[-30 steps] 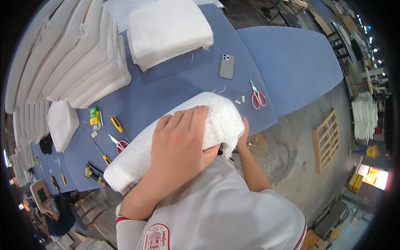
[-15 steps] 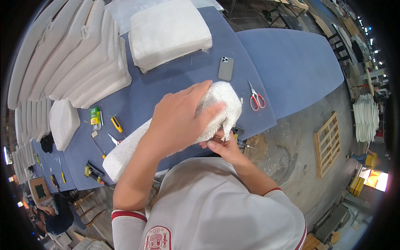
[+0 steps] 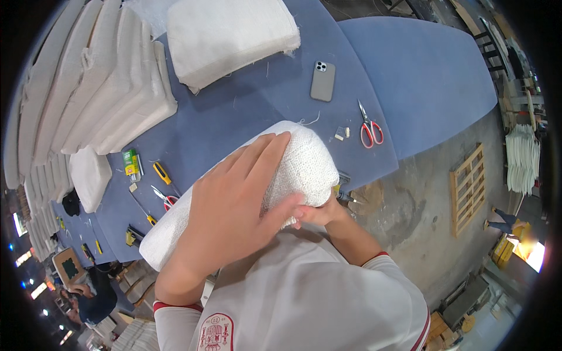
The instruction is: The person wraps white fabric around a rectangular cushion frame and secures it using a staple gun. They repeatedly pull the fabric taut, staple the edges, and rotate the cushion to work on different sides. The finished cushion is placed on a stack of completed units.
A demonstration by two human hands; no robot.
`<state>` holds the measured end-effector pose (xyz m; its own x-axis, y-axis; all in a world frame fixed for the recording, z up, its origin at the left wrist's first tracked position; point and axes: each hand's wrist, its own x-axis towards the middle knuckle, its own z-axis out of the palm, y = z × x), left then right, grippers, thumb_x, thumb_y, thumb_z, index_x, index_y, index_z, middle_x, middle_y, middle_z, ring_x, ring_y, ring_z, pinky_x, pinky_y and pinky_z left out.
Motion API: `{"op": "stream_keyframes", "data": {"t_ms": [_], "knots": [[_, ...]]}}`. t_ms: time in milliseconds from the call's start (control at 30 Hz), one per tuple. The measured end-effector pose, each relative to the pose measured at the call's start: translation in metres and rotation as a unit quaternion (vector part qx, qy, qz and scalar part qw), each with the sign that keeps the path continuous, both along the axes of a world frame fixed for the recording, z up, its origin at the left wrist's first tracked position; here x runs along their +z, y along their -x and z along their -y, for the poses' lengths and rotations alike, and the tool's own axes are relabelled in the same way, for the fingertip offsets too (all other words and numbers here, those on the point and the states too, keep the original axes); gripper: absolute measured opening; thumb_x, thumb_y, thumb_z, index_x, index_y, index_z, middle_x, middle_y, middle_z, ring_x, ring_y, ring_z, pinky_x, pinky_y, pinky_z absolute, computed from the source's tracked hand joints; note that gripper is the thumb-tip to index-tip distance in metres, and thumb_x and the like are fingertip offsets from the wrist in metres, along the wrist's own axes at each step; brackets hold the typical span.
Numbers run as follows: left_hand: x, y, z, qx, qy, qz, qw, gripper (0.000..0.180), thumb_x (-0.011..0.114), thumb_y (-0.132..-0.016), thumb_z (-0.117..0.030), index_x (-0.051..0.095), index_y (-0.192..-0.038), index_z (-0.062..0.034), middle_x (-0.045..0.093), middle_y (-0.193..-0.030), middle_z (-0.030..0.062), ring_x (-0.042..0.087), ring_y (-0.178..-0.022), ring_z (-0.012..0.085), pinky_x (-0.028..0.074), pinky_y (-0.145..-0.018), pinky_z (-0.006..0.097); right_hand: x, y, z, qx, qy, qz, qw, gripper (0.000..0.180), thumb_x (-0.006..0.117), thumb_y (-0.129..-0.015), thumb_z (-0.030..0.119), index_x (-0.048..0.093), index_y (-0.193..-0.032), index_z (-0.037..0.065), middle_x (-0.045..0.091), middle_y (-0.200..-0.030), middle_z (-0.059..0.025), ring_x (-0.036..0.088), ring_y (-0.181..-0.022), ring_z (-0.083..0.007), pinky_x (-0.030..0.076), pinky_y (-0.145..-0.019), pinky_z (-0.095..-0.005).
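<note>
A long padded piece in white woven fabric [image 3: 304, 167], probably a cushion, lies slanted across the front of my body. My left hand [image 3: 234, 193] grips it from above, fingers stretched over the fabric and thumb at the near edge. At the rounded right end, my right hand [image 3: 323, 212] pinches the fabric's near edge, its thumb close to the left thumb. The right fingers are partly hidden under the piece. Beyond it on the blue table lie a grey phone [image 3: 323, 82] and red-handled scissors [image 3: 370, 126].
White padded pieces [image 3: 111, 76] stand in a row at left, beside a white stack [image 3: 234, 41]. Left on the blue table [image 3: 257, 99] are a yellow screwdriver [image 3: 161, 172], a green-yellow packet [image 3: 131, 164] and another pair of scissors [image 3: 167, 199]. A wooden pallet [image 3: 468, 190] lies at right.
The padded piece has turned and moved nearer my body, its loose fabric corner now folded out of sight. My left hand has moved down along it; my right hand has come up to its edge.
</note>
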<state>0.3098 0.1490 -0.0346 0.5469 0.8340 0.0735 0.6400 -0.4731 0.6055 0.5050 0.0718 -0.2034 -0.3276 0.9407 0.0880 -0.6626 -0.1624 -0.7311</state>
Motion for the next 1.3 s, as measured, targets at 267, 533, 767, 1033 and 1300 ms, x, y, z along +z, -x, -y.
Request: {"op": "stream_keyframes", "data": {"t_ms": [267,533,767,1033,1300], "knots": [[-0.009,-0.002,-0.006,0.009,-0.029,-0.032,0.999,0.089,0.098,-0.076,-0.034,0.067,-0.153,-0.0014,0.076,-0.143,0.0204,0.078,-0.121,0.0401,0.062,-0.101,0.047,-0.015,-0.005,-0.014,0.005,-0.046,0.002,0.999,0.071,0.080,-0.100,0.000,0.049,-0.164,0.001,0.078,-0.120,-0.0170,0.079,-0.095,-0.0231,0.066,-0.080,-0.0407],[-0.007,-0.004,0.006,0.022,-0.079,-0.069,0.994,0.084,0.096,-0.076,-0.028,0.065,-0.150,-0.0017,0.077,-0.138,0.0169,0.077,-0.119,0.0363,0.061,-0.099,0.047,-0.086,-0.035,0.005,-0.048,-0.074,0.404,0.911,0.074,0.098,-0.088,0.015,0.067,-0.154,0.005,0.072,-0.155,-0.0158,0.071,-0.138,-0.0330,0.054,-0.118,-0.0475],[-0.007,-0.003,0.017,0.020,-0.070,-0.076,0.994,0.080,0.094,-0.083,-0.033,0.064,-0.148,0.0021,0.075,-0.139,0.0162,0.075,-0.116,0.0345,0.059,-0.098,0.047,-0.225,-0.081,0.085,-0.102,0.019,0.692,0.714,0.062,0.086,-0.092,0.019,0.069,-0.151,0.006,0.069,-0.150,-0.0241,0.062,-0.142,-0.0458,0.052,-0.119,-0.0544],[-0.009,0.000,0.026,0.021,-0.087,-0.087,0.992,0.077,0.092,-0.087,-0.037,0.064,-0.147,0.0029,0.075,-0.136,0.0161,0.075,-0.115,0.0345,0.059,-0.096,0.047,-0.216,-0.047,0.076,-0.044,-0.037,0.780,0.623,0.056,0.086,-0.089,0.024,0.074,-0.142,0.010,0.072,-0.142,-0.0258,0.066,-0.135,-0.0468,0.056,-0.112,-0.0557],[-0.014,0.003,0.016,0.044,-0.116,-0.109,0.986,0.074,0.092,-0.087,-0.041,0.065,-0.144,-0.0023,0.077,-0.122,0.0138,0.077,-0.106,0.0355,0.061,-0.089,0.047,-0.112,-0.074,0.044,0.000,0.076,0.673,0.736,0.048,0.087,-0.095,0.024,0.075,-0.135,0.001,0.084,-0.106,-0.0228,0.082,-0.090,-0.0424,0.065,-0.088,-0.0507]]}}
